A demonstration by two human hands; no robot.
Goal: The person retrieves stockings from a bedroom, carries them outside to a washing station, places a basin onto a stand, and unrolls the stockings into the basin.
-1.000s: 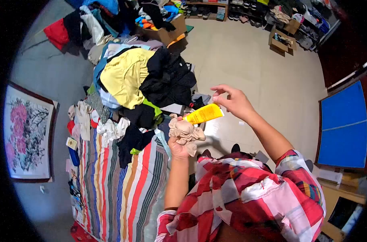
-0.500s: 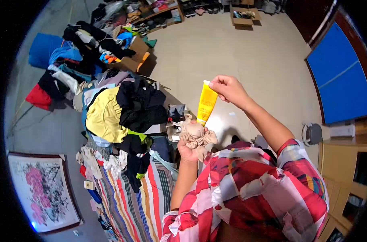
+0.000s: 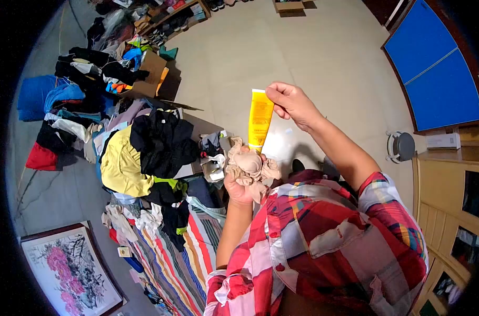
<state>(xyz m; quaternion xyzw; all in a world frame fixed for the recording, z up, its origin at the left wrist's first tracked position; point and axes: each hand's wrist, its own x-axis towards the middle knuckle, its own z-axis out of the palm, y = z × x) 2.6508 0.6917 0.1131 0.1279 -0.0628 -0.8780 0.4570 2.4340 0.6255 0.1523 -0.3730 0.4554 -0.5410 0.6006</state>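
Note:
A yellow squeeze tube (image 3: 260, 121) hangs upright in front of me, its flat white-edged end uppermost. My right hand (image 3: 295, 104) pinches that top corner between thumb and fingers. Below it, my left hand (image 3: 236, 189) is closed around a crumpled beige cloth (image 3: 248, 162), rounded in the middle with loose folds around. The tube's lower end reaches the back of this bundle; whether the left fingers touch the tube too is hidden. Small print covers the tube's face, too fine to read.
To the left, a pile of clothes with a yellow garment (image 3: 125, 164) and a black garment (image 3: 163, 142) lies by a striped bedsheet (image 3: 179, 253). A cardboard box (image 3: 151, 73) stands behind. On the right are a grey stool (image 3: 404, 146) and a wooden cabinet (image 3: 442, 210).
The view has shifted, with the room's contents sliding left and the floor box moving up. The tube has turned to show a more printed face and stands straighter. Both hands keep their holds.

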